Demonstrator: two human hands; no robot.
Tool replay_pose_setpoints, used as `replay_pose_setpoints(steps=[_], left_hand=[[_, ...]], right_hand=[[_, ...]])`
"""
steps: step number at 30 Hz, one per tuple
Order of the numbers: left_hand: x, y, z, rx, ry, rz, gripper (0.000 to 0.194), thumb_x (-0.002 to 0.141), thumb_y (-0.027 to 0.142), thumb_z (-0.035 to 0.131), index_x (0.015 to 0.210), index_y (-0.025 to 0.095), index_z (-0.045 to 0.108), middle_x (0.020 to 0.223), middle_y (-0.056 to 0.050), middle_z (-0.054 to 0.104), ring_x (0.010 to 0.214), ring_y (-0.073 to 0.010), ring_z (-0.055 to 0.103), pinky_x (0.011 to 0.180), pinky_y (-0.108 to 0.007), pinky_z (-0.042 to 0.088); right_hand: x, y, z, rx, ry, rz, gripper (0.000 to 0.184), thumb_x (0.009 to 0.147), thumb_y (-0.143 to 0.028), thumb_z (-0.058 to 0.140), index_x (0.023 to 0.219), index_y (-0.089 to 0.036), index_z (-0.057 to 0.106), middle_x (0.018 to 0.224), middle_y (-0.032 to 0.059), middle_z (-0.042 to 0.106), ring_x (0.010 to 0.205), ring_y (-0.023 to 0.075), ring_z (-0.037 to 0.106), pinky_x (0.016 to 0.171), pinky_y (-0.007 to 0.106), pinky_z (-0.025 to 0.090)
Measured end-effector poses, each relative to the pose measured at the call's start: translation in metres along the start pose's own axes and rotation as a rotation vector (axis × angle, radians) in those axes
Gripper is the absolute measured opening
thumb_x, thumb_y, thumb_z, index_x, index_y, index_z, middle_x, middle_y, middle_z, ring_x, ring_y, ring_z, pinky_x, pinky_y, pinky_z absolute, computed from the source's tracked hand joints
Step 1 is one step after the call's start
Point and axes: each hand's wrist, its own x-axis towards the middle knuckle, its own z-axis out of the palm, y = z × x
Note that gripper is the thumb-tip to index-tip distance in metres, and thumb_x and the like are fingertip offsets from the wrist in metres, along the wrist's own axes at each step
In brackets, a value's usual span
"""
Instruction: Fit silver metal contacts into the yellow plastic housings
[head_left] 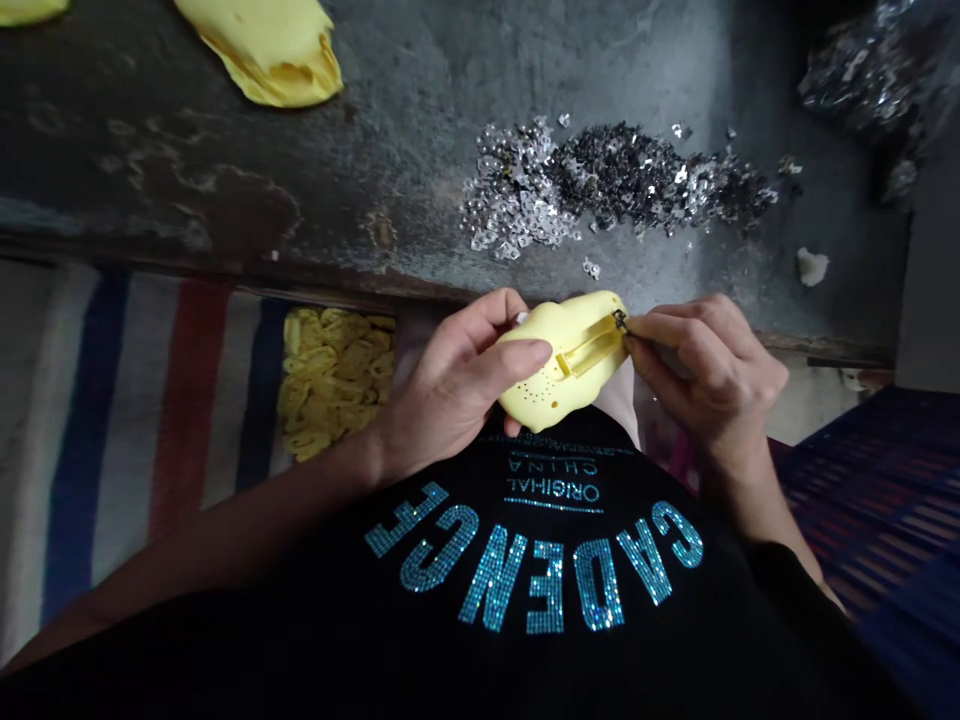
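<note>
My left hand is wrapped round a rounded yellow plastic shell, thumb pressed on its top; the shell has small holes and an open slot. At the slot's right end my right hand pinches a small metal clip between thumb and forefinger. Both hands are just above my lap, close to the table's front edge.
A pile of small shiny metal clips lies on the worn grey table. More yellow shells sit at the back left. A bag of yellow plastic parts stands below the table, beside striped sacking. A blue crate is at the right.
</note>
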Motion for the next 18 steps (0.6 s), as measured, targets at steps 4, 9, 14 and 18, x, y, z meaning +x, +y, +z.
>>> replay_pose_setpoints(steps=[4, 9, 14, 18], left_hand=[[0.0005, 0.0005, 0.0000, 0.002, -0.008, 0.003, 0.039, 0.087, 0.039, 0.094, 0.091, 0.023, 0.059, 0.073, 0.003, 0.068, 0.053, -0.0124, 0.061, 0.038, -0.017, 0.044], [0.0022, -0.0002, 0.0015, -0.030, 0.007, 0.005, 0.040, 0.085, 0.038, 0.095, 0.092, 0.023, 0.058, 0.074, 0.003, 0.068, 0.053, -0.0117, 0.060, 0.037, -0.017, 0.044], [0.0012, -0.0014, 0.0006, -0.040, -0.004, 0.017, 0.037, 0.088, 0.036, 0.092, 0.093, 0.023, 0.058, 0.076, 0.003, 0.069, 0.053, -0.0111, 0.060, 0.037, -0.016, 0.044], [0.0006, -0.0011, 0.0006, -0.040, 0.000, 0.016, 0.040, 0.087, 0.039, 0.093, 0.094, 0.023, 0.057, 0.076, 0.004, 0.068, 0.052, -0.0111, 0.060, 0.037, -0.016, 0.043]], right_hand=[[-0.0011, -0.0024, 0.0015, -0.011, 0.029, -0.040, 0.029, 0.105, -0.010, 0.077, 0.125, -0.031, 0.076, 0.105, 0.0013, 0.087, 0.086, 0.0206, 0.079, 0.078, 0.038, 0.065], [-0.0043, -0.0045, 0.0027, -0.011, 0.050, -0.028, 0.033, 0.106, -0.009, 0.076, 0.129, -0.032, 0.075, 0.108, 0.0011, 0.088, 0.085, 0.0207, 0.081, 0.078, 0.039, 0.066], [-0.0050, -0.0044, 0.0021, -0.005, 0.067, -0.026, 0.035, 0.105, -0.009, 0.077, 0.130, -0.033, 0.077, 0.109, 0.0019, 0.088, 0.086, 0.0214, 0.080, 0.077, 0.039, 0.064], [-0.0040, -0.0030, 0.0018, -0.014, 0.071, 0.007, 0.042, 0.105, -0.009, 0.076, 0.138, -0.037, 0.077, 0.112, 0.0021, 0.087, 0.090, 0.0224, 0.078, 0.083, 0.041, 0.063]])
